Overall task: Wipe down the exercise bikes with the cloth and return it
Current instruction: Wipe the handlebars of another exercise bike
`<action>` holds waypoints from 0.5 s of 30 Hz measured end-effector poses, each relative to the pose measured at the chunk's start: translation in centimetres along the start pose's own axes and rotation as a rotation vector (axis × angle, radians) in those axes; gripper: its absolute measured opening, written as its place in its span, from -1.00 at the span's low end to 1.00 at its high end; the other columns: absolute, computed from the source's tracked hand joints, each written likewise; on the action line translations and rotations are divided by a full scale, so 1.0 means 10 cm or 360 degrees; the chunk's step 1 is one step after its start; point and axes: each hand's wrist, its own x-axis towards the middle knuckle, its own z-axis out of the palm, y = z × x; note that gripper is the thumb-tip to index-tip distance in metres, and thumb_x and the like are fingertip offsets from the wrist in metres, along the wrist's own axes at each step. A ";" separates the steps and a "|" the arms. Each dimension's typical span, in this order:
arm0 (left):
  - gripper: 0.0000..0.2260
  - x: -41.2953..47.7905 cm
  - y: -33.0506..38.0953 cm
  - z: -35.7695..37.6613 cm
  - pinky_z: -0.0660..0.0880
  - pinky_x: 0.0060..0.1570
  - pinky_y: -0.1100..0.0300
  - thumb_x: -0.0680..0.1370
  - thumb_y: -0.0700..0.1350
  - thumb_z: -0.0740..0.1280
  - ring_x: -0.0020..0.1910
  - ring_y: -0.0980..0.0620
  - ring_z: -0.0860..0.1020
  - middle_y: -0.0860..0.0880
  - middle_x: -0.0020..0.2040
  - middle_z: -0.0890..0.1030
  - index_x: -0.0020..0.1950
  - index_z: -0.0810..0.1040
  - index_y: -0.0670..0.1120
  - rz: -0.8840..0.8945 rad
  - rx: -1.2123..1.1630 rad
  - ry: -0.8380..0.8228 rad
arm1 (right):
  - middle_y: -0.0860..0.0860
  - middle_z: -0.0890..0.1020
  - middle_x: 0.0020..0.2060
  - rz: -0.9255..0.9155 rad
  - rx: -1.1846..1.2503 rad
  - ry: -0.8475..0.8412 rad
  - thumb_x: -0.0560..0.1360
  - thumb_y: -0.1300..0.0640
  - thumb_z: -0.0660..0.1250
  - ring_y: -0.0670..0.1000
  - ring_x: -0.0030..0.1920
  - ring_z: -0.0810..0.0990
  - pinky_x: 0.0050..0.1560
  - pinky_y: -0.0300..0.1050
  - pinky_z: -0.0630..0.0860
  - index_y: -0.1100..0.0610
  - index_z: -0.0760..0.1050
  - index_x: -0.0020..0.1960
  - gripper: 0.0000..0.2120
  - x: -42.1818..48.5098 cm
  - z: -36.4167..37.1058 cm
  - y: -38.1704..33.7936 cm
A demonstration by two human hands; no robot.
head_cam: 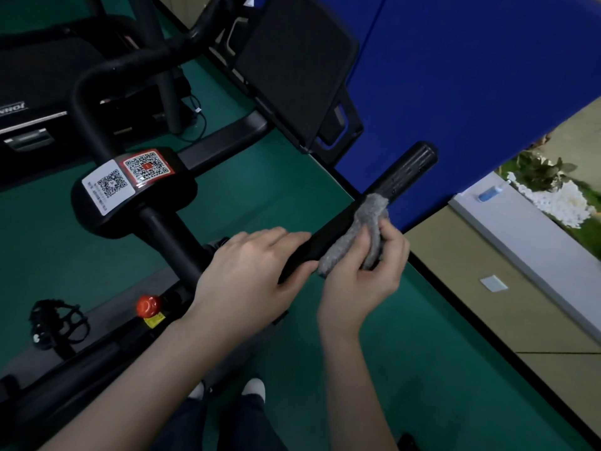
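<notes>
A black exercise bike (136,203) fills the left and centre, with QR stickers on its handlebar hub. Its right handlebar (400,177) runs up and to the right, ending in a ribbed grip. My right hand (361,275) holds a grey fluffy cloth (357,236), which is draped over the bar's middle. My left hand (247,275) grips the same bar just left of the cloth, fingers laid over the top and thumb under it.
The bike's black screen (292,70) stands above the bar. A red knob (148,305) and a pedal (55,323) sit lower left. A treadmill (35,92) is at far left. A blue wall pad (471,76) rises behind; a blue bottle (491,192) lies on a white ledge.
</notes>
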 end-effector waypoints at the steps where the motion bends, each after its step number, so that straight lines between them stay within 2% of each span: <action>1: -0.66 0.00 0.00 0.00 0.52 -0.11 0.08 0.54 0.12 0.29 -0.13 -0.05 0.61 0.04 -0.09 0.64 0.21 0.59 -0.04 -0.0001 0.0014 0.0013 | 0.16 0.55 -0.06 -0.0087 -0.0003 -0.0079 0.52 0.40 0.25 0.06 0.00 0.55 0.08 -0.27 0.46 0.37 0.53 0.03 -0.88 -0.02 -0.03 0.00; 5: -0.67 0.00 0.00 0.00 0.50 -0.21 0.10 0.53 0.13 0.27 -0.22 -0.04 0.60 0.06 -0.16 0.63 0.17 0.61 -0.03 -0.0010 0.0043 0.0060 | 0.11 0.60 -0.11 -0.0472 -0.0156 -0.0453 0.48 0.44 0.31 0.11 -0.05 0.55 0.03 -0.26 0.46 0.37 0.58 -0.01 -0.88 0.29 -0.10 0.06; 8: -0.72 -0.01 0.01 -0.01 0.49 -0.22 0.11 0.55 0.09 0.33 -0.22 -0.07 0.60 0.05 -0.15 0.63 0.17 0.61 -0.02 -0.0007 0.0030 0.0067 | 0.12 0.64 -0.15 -0.0614 -0.0337 -0.0707 0.48 0.39 0.32 0.09 -0.09 0.53 -0.03 -0.38 0.37 0.32 0.61 -0.02 -0.88 0.63 -0.11 0.00; 13: -0.67 -0.01 -0.02 0.00 0.41 -0.14 0.12 0.56 0.15 0.23 -0.11 -0.05 0.57 0.06 -0.07 0.61 0.23 0.55 0.04 -0.0025 -0.0014 0.0022 | -0.01 0.61 -0.15 -0.0868 -0.0524 -0.1529 0.54 0.29 0.31 0.03 -0.09 0.51 -0.04 -0.35 0.35 0.23 0.59 -0.04 -0.91 0.90 -0.17 -0.12; 15: -0.66 -0.01 -0.03 0.00 0.38 -0.13 0.14 0.56 0.17 0.19 -0.09 -0.03 0.56 0.07 -0.06 0.60 0.25 0.53 0.06 -0.0018 -0.0004 0.0017 | 0.00 0.61 -0.17 -0.0953 -0.0597 -0.1673 0.54 0.29 0.31 0.05 -0.11 0.51 -0.06 -0.31 0.34 0.24 0.58 -0.05 -0.92 1.02 -0.13 -0.19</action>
